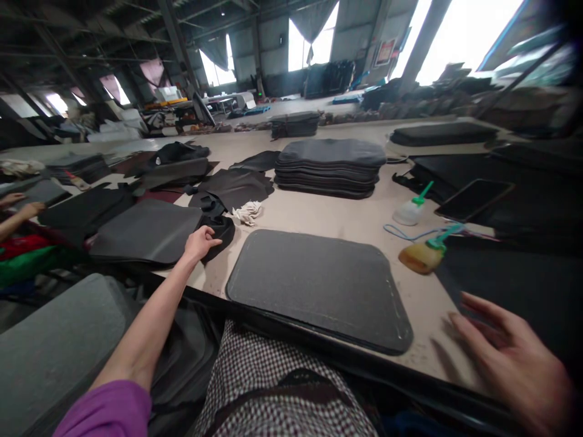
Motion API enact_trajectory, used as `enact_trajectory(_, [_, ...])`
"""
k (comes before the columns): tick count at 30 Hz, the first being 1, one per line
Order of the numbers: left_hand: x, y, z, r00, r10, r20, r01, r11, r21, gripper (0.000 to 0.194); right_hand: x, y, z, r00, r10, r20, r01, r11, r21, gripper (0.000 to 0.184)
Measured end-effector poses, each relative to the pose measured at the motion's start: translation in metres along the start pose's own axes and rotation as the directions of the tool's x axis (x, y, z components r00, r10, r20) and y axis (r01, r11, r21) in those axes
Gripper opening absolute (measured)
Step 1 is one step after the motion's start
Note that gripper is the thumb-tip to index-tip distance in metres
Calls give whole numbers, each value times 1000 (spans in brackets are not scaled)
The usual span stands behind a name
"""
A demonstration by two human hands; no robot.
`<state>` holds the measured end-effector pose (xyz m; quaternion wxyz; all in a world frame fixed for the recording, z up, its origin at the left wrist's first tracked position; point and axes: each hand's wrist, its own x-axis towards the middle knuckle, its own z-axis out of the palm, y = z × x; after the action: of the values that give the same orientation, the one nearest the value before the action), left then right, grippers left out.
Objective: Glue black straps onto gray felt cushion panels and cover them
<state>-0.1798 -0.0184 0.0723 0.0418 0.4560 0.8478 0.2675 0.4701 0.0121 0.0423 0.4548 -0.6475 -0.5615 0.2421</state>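
Well, your bench [314,217] bears a dark panel [314,288] before you; the wall poster [385,53] is illegible; your right hand [514,358] hangs loose, fingers parted; your left hand [200,244], arm outstretched, is over black cloth [224,230], its grip unclear.

right grip [517,361] somewhat blurred
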Motion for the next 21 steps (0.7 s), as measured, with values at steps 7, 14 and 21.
enact_trajectory(7, [11,16,-27,990,-67,-120,52,992,-118,34,-22,-45,22,971,-202,129,178,968,176,54])
enact_trajectory(14, [-13,83,-80,813,18,-582,-176,960,-216,27,-53,-76,48,906,-268,328,165,937,309,42])
enact_trajectory(21, [-164,198,-28,991,103,-87,-122,413,-902,33,-101,-139,72,737,-534,416,360,829,427,45])
